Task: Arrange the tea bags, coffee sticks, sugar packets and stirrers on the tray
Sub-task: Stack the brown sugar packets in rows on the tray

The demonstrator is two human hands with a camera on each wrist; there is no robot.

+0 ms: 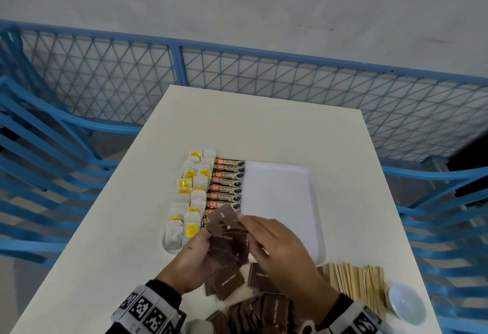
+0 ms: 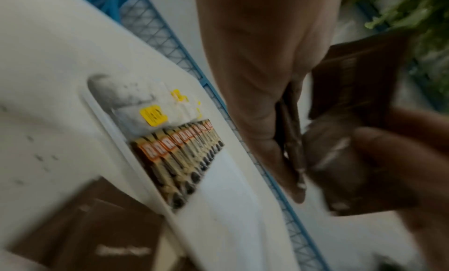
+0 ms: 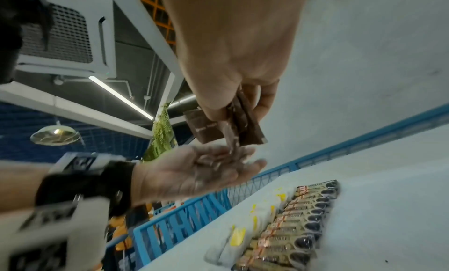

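Note:
A white tray (image 1: pixel 280 201) lies mid-table. Tea bags (image 1: pixel 188 199) with yellow tags fill its left part, and a column of coffee sticks (image 1: pixel 228 186) lies beside them; its right part is bare. Above the tray's near left corner my left hand (image 1: pixel 200 252) grips a bunch of brown sugar packets (image 1: pixel 227 241). My right hand (image 1: pixel 250 233) pinches some of these packets from above, as the right wrist view shows (image 3: pixel 243 125). More sugar packets (image 1: pixel 258 310) lie loose on the table near me. Wooden stirrers (image 1: pixel 356 283) lie right of them.
A small white bowl (image 1: pixel 408 304) stands at the near right table edge, beside the stirrers. A blue mesh fence (image 1: pixel 264 75) runs behind the white table (image 1: pixel 237 122), and blue chairs (image 1: pixel 39 162) stand on both sides.

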